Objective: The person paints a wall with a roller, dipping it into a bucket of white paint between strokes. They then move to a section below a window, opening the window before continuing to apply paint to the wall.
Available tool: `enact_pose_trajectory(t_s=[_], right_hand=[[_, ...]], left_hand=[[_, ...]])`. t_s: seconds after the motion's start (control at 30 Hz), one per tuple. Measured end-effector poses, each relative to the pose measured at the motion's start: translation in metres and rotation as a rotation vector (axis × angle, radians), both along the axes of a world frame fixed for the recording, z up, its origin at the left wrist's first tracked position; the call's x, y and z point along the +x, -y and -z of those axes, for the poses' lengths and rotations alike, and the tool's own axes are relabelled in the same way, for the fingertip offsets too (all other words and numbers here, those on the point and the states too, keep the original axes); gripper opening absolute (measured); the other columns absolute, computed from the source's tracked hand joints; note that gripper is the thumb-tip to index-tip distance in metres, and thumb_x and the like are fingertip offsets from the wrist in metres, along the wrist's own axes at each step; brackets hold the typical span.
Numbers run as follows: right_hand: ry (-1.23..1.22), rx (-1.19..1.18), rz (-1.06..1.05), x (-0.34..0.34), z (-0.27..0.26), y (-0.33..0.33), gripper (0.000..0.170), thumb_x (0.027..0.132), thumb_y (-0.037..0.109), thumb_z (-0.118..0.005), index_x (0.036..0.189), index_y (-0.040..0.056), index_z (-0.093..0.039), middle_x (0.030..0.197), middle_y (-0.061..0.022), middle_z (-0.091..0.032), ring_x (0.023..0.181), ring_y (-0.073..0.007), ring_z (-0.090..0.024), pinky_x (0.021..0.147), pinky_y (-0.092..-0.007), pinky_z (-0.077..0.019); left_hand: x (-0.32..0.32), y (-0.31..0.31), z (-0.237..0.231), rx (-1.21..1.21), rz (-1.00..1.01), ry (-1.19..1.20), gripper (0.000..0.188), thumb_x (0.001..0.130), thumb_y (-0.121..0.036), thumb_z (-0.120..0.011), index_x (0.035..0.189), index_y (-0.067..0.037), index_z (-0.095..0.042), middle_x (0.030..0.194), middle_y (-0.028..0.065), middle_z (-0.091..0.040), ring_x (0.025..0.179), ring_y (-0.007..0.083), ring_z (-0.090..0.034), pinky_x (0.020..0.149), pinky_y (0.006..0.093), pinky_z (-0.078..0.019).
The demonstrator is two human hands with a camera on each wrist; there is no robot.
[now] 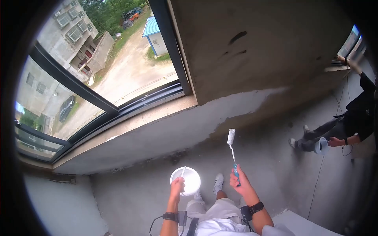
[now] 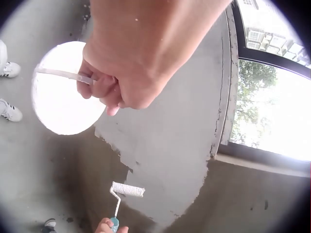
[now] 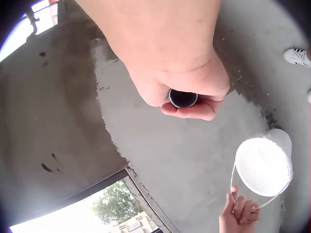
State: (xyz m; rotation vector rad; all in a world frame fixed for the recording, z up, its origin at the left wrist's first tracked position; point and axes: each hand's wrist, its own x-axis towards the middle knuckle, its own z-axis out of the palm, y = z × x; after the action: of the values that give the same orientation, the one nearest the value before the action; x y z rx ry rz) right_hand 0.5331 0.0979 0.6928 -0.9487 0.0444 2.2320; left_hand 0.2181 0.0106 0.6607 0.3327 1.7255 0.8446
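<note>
My left hand (image 1: 178, 188) grips the thin handle of a white bucket (image 1: 191, 181), which hangs in front of my legs. Bright white paint (image 3: 265, 167) shows inside it in the right wrist view. My right hand (image 1: 243, 182) holds a paint roller (image 1: 231, 137) by its teal grip, fingers curled round it. The white sleeve of the roller points up and away from me, in front of the lower wall. From the right wrist view only the dark butt end of the grip (image 3: 183, 98) shows; the sleeve is hidden behind the hand.
A freshly coated pale strip (image 1: 240, 104) runs along the wall (image 1: 256, 51) below the window (image 1: 114, 106); the rest is brownish. At the right another person (image 1: 360, 106) stands holding a small bucket (image 1: 321, 146). A thin cable (image 1: 315, 188) trails on the grey floor.
</note>
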Motion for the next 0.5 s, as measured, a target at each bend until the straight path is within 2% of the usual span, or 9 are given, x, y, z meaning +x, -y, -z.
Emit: enact_pose_trajectory(t_s=[0.03,0.17,0.33,0.5], right_hand=[[-0.031,0.010,0.023,-0.004,-0.004,0.001,0.030,0.099,0.042,-0.049,0.092,0.0128,-0.049,0.064,0.0007,-0.043,0.043,-0.0078,-0.033,0.042,-0.0234,-0.0292],[0.108,-0.004,0.106,-0.044,-0.034,0.009,0.033,0.100,0.043,-0.046,0.095,0.0110,-0.050,0.059,0.0017,-0.040,0.041,-0.0076,-0.032,0.040,-0.0246,-0.0277],[0.129,0.098,0.128,-0.067,-0.043,0.039,0.033,0.100,0.043,-0.047,0.091,0.0112,-0.049,0.059,0.0025,-0.039,0.040,-0.0070,-0.031,0.038,-0.0245,-0.0266],[0.207,0.182,0.180,-0.093,-0.056,0.032,0.035,0.099,0.045,-0.048,0.088,0.0120,-0.047,0.058,0.0036,-0.037,0.040,-0.0059,-0.030,0.037,-0.0235,-0.0257]], left_hand=[[-0.016,0.008,0.001,-0.002,-0.029,0.025,0.023,0.094,-0.026,-0.049,0.078,-0.011,-0.056,0.058,-0.0062,-0.040,0.051,0.0052,-0.038,0.047,0.0239,-0.0339],[-0.069,0.044,0.006,0.009,-0.172,0.081,0.025,0.091,-0.025,-0.050,0.070,-0.012,-0.049,0.058,-0.0061,-0.039,0.050,0.0068,-0.036,0.046,0.0260,-0.0268],[-0.130,0.090,0.020,0.021,-0.137,0.087,0.029,0.092,-0.027,-0.048,0.066,-0.016,-0.042,0.056,-0.0075,-0.035,0.046,0.0054,-0.031,0.043,0.0250,-0.0236],[-0.169,0.117,0.019,0.036,-0.209,0.069,0.032,0.092,-0.027,-0.047,0.062,-0.019,-0.039,0.053,-0.0085,-0.032,0.043,0.0042,-0.030,0.040,0.0235,-0.0206]])
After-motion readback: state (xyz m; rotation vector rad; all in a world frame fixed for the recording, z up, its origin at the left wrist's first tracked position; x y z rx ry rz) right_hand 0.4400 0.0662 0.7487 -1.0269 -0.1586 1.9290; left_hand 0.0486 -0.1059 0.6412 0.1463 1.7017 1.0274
